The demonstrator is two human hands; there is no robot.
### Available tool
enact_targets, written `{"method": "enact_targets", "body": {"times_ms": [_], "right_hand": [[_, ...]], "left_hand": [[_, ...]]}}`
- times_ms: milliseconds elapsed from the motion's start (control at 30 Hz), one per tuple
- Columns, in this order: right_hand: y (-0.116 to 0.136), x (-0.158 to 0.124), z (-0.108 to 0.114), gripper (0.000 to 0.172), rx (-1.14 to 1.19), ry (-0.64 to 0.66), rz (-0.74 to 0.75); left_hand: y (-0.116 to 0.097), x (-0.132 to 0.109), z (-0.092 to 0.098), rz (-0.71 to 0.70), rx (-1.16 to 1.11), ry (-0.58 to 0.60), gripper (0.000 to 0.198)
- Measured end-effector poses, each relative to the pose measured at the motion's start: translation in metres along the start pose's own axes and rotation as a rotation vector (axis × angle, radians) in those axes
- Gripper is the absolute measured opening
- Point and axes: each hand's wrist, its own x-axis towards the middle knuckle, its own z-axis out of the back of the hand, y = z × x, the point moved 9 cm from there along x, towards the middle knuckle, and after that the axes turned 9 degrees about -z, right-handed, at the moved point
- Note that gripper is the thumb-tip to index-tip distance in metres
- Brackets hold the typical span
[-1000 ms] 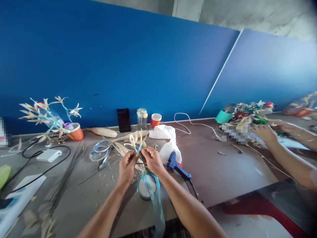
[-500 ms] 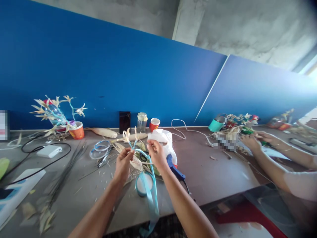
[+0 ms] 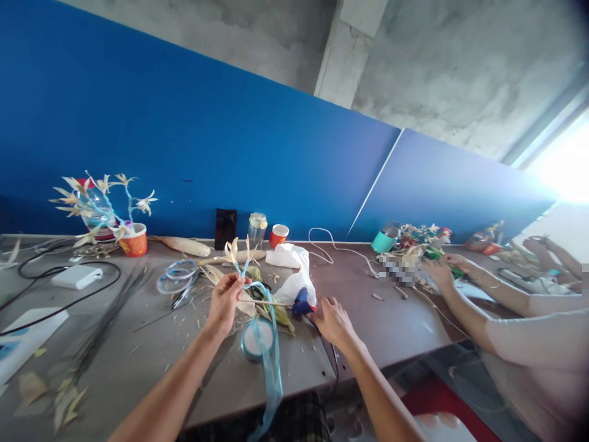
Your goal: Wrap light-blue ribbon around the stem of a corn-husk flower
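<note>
My left hand point(image 3: 224, 300) is closed on the stem of a small husk flower point(image 3: 235, 253) wrapped in light blue ribbon point(image 3: 270, 356). The ribbon trails from the stem down past a ribbon roll point(image 3: 253, 338) and hangs over the table's front edge. My right hand point(image 3: 334, 320) is down on the table, fingers curled over the handle of a blue glue gun point(image 3: 301, 302) whose black cord runs toward me. Husk strips lie between the two hands.
Grey table point(image 3: 396, 331) holds a white plastic bag point(image 3: 294, 270), glass jar point(image 3: 256, 229), red cups point(image 3: 278, 235), black phone point(image 3: 225, 228), ribbon rings point(image 3: 177, 275), wire stems point(image 3: 110, 310), a flower arrangement point(image 3: 99, 205). A co-worker's hands point(image 3: 444, 270) work at the right.
My right hand let go of the flower stem and dropped right onto the glue gun. The left hand keeps the flower. The camera tilted up and to the right.
</note>
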Motion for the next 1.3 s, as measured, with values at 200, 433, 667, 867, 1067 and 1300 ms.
{"method": "enact_targets", "body": {"times_ms": [200,433,667,867,1067,1300], "right_hand": [[0.008,0.004,-0.013,0.059,-0.048,0.046,0.044],[0.013,0.005,-0.022,0.046,-0.128,0.125,0.075],[0.013,0.0,-0.011,0.031,0.095,0.054,0.117],[0.005,-0.015,-0.004,0.034,0.798,0.239,0.176],[0.003,-0.025,0.001,0.038,1.438,0.567,0.088],[0.049,-0.027,0.027,0.038,1.424,0.502,0.194]], "left_hand": [[-0.001,-0.001,-0.001,-0.004,0.007,0.006,0.023],[-0.001,-0.001,-0.001,-0.009,0.031,0.011,0.022],[0.002,0.0,-0.001,-0.001,0.011,0.023,0.021],[0.002,-0.001,-0.004,0.01,0.015,0.036,0.02],[0.004,-0.002,-0.005,0.017,0.012,0.036,0.02],[0.004,-0.003,-0.007,0.02,0.053,0.042,0.019]]}}
